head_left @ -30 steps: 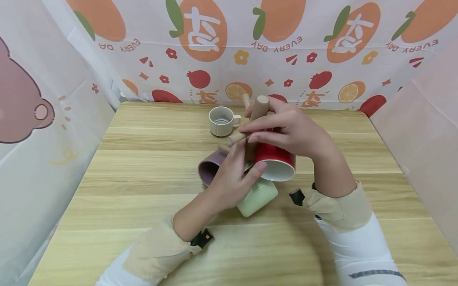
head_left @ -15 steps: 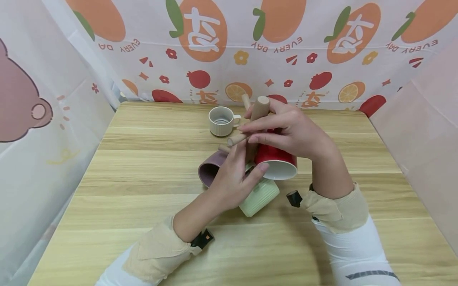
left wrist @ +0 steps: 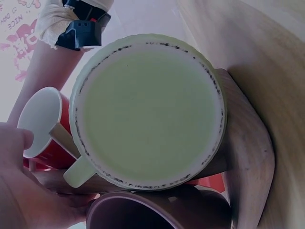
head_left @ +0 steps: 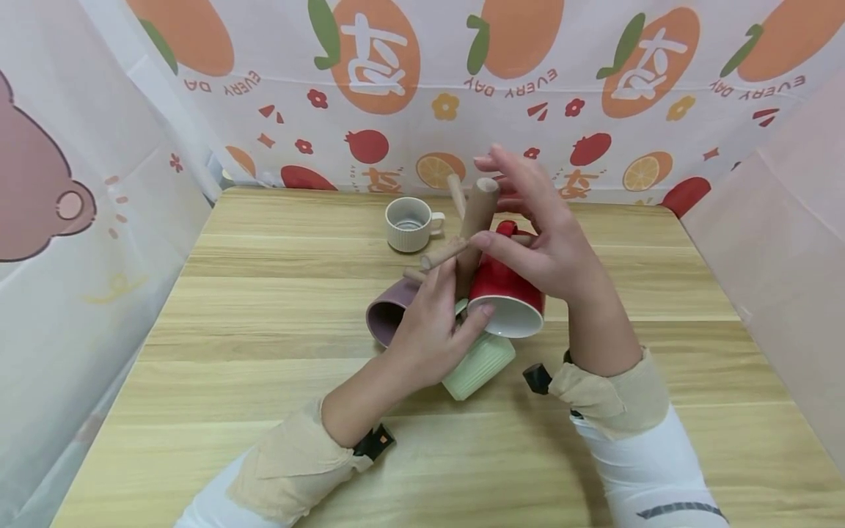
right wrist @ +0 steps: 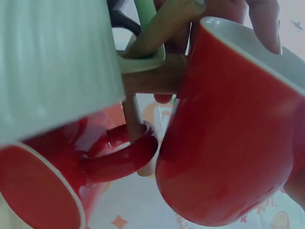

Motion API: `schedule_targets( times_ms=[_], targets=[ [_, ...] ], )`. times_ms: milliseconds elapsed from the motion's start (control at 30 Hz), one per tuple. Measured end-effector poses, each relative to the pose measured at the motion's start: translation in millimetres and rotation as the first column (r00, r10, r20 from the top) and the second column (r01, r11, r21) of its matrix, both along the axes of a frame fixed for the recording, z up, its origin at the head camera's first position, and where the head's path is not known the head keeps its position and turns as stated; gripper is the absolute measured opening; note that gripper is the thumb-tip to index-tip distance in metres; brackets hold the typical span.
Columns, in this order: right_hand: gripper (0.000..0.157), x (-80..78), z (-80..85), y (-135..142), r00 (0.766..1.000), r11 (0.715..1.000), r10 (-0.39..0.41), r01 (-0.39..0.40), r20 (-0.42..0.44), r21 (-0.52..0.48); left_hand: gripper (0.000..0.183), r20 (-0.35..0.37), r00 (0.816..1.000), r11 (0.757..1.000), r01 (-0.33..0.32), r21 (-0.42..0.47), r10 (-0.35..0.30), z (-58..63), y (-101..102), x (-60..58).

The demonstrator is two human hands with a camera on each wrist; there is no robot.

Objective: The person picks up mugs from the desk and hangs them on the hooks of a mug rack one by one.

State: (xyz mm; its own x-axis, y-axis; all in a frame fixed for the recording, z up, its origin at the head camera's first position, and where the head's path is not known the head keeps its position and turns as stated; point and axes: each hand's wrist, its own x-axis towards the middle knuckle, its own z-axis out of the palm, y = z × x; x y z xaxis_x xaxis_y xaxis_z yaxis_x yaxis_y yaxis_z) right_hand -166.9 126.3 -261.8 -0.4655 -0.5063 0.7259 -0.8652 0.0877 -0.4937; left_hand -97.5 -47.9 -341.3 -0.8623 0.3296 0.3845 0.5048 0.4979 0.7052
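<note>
My left hand (head_left: 429,334) grips the post of a wooden mug rack (head_left: 480,209), its thumb by the white rim of a red mug (head_left: 503,282). This mug hangs tilted, its handle around a peg on the right. Beside the post top, my right hand (head_left: 544,246) has its fingers spread and raised, the thumb near a front peg. A light green ribbed mug (head_left: 480,367) hangs low at the front; its base (left wrist: 147,114) fills the left wrist view. Partly behind my left hand is a purple mug (head_left: 386,312). The right wrist view shows another red mug (right wrist: 43,186), handle on a peg.
A small white ribbed cup (head_left: 407,226) stands upright on the wooden table (head_left: 264,308), behind the rack and to its left. Printed cloth (head_left: 442,73) hangs along the back edge, with more cloth at both sides.
My right fingers have lifted off the rack's post and pegs and spread upward. The red mug's handle now shows on its peg. My left hand keeps its grip almost unmoved.
</note>
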Motion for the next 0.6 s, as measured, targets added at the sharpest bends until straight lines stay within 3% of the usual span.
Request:
schedule_targets(
  times_ms=[167, 333, 600],
  targets=[
    [0.070, 10.9, -7.3, 6, 0.985, 0.993, -0.109, 0.113, 0.130, -0.025, 0.069, -0.003, 1.000, 1.000, -0.009, -0.009, 0.009, -0.9, 1, -1.1],
    [0.064, 24.3, -14.1, 6, 0.960, 0.968, -0.231, 0.243, 0.157, -0.062, 0.071, -0.024, 1.000, 1.000, -0.014, -0.008, 0.014, -1.7, 1, -2.6],
    [0.054, 29.9, -22.3, 2, 0.952, 0.955, -0.259, 0.277, 0.163, -0.105, 0.070, -0.047, 0.999, 1.000, -0.009, 0.000, 0.008, -0.6, 2, -4.2]
  ],
)
